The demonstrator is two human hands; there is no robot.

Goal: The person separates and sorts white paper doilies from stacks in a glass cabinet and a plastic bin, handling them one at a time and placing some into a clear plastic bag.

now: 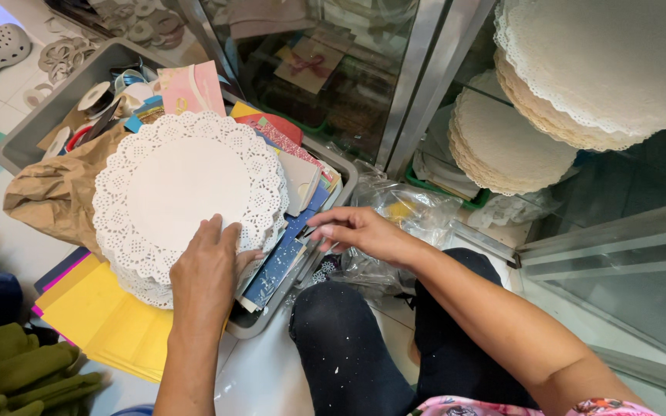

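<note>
My left hand (206, 273) grips the near edge of a stack of round white paper doilies (186, 181) that lies over a grey plastic bin (36, 112). My right hand (356, 229) reaches into the stack of papers and cards (290, 246) at the bin's right end, fingertips touching the edges of blue patterned sheets. Neither hand is lifting anything clear of the bin.
A crumpled brown paper bag (55, 192) lies left of the doilies. Yellow paper sheets (109, 320) lie on the floor in front. Ribbon spools (94, 96) fill the bin's far end. More doily stacks (502, 146) sit on glass cabinet shelves at right. A clear plastic bag (406, 212) lies beside my knee.
</note>
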